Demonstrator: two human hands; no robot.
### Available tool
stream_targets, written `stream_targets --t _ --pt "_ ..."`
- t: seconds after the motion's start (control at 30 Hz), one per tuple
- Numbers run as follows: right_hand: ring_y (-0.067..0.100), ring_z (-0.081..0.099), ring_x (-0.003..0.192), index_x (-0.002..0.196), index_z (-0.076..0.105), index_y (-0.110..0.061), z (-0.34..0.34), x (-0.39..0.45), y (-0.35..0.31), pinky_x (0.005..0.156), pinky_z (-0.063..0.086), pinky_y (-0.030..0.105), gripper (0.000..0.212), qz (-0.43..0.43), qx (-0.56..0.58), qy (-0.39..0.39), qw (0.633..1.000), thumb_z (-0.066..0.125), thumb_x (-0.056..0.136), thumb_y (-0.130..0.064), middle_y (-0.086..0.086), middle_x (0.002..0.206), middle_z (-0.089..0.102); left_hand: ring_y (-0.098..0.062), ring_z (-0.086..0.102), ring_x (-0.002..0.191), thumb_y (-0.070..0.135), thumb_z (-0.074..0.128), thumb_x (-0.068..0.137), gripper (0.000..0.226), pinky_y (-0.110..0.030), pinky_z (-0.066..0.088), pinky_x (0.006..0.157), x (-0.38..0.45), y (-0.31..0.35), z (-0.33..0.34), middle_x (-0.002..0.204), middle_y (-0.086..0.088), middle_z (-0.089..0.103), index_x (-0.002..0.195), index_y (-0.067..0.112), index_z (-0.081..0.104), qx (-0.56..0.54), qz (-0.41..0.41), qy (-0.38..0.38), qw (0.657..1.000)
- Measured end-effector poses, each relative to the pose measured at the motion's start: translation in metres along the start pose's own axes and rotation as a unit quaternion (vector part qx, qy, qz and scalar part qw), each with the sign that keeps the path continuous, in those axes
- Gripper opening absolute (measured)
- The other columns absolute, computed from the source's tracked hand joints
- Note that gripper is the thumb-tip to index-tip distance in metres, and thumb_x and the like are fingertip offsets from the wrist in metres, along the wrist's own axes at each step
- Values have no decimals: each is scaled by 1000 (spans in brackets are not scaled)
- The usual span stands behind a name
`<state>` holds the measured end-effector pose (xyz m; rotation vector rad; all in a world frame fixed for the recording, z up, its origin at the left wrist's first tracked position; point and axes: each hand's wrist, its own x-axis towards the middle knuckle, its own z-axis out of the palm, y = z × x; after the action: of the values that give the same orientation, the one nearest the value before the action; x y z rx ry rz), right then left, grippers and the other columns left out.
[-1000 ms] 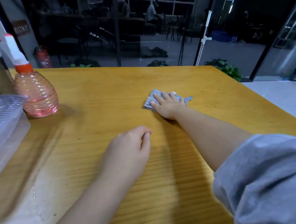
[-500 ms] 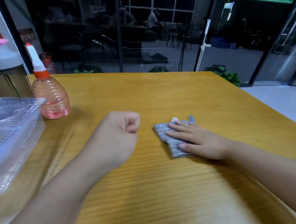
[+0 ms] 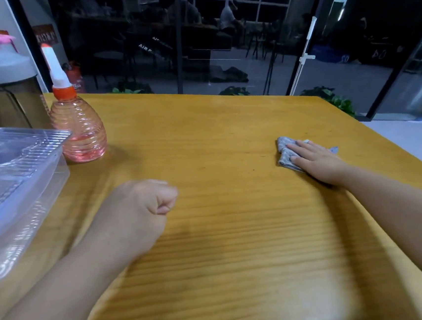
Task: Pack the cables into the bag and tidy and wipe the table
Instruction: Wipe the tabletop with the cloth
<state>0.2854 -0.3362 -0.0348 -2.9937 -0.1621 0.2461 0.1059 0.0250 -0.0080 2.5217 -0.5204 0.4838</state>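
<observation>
Table (image 3: 239, 247), yellow wood grain: nearest, left hand (image 3: 143, 212) curled into a loose fist, holding nothing, over the near-centre. Right hand (image 3: 318, 162), fingers spread flat, pressing a grey cloth (image 3: 285, 152) onto the top near the right edge. Left side: clear plastic container (image 3: 13, 184); behind it, pink spray bottle (image 3: 79, 126); farthest, grey-lidded shaker cup (image 3: 2, 89).

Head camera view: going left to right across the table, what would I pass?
Clear plastic box → pink spray bottle → left hand, closed in a fist → grey cloth → right hand, flat on the cloth.
</observation>
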Motion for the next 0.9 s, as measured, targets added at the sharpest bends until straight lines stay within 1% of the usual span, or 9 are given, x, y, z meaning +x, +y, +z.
stream_targets --t 0.07,0.17,0.3,0.37,0.47,0.53,0.67,0.77,0.9 --pt "12 -4 147 150 11 -40 -2 11 -8 119 1 40 52 38 -4 7 999 18 100 -52 -11 159 1 -11 21 50 8 49 67 31 -30 21 45 -2 1 3 50 3 24 57 25 25 -9 -30 25 999" --pt "16 1 146 149 14 -36 -2 31 -23 116 6 47 52 84 -15 25 996 14 99 -49 -9 159 7 -10 19 48 37 53 80 40 -26 19 44 -4 4 6 49 3 23 56 21 25 -53 -63 65 995" --pt "25 -1 146 150 14 -30 1 55 -46 114 7 56 56 167 -10 28 986 10 97 -49 -2 159 7 -14 26 44 60 31 83 47 -27 21 44 -2 5 6 47 1 27 54 23 31 -29 -75 75 994" --pt "28 -8 146 152 7 -28 1 62 -61 115 1 57 58 214 1 30 976 8 98 -49 1 160 0 -19 36 48 65 20 83 50 -26 21 44 0 5 5 47 1 35 57 25 35 -19 -100 90 991" --pt "34 -12 145 153 1 -26 0 71 -82 113 -4 57 60 254 4 30 967 8 98 -51 5 160 -5 -23 45 57 65 14 82 54 -36 30 45 2 -1 6 52 -4 45 65 19 36 -16 -126 122 984" --pt "34 -13 145 153 0 -26 -1 78 -92 113 -5 58 61 243 8 24 970 8 98 -53 6 160 -5 -22 46 54 61 16 85 50 -38 35 47 2 -3 7 49 0 47 66 20 37 -18 -127 128 983" --pt "31 -12 146 152 2 -28 -1 85 -110 114 -5 56 61 195 4 20 981 8 98 -54 5 160 -6 -13 49 67 48 21 88 29 -30 34 49 4 -1 10 64 27 54 76 27 38 -43 -144 118 982" --pt "29 -13 146 152 1 -29 1 88 -124 114 -6 56 60 155 8 18 988 9 98 -53 4 160 -6 -15 48 62 48 18 93 29 -36 35 48 3 -3 13 64 26 54 78 31 37 -53 -144 99 983" --pt "30 -13 146 152 2 -29 4 90 -150 115 -6 56 59 116 9 15 993 10 99 -53 4 160 -6 -18 48 58 45 25 87 21 -37 37 51 3 -8 17 60 20 53 81 31 40 -65 -148 77 984"
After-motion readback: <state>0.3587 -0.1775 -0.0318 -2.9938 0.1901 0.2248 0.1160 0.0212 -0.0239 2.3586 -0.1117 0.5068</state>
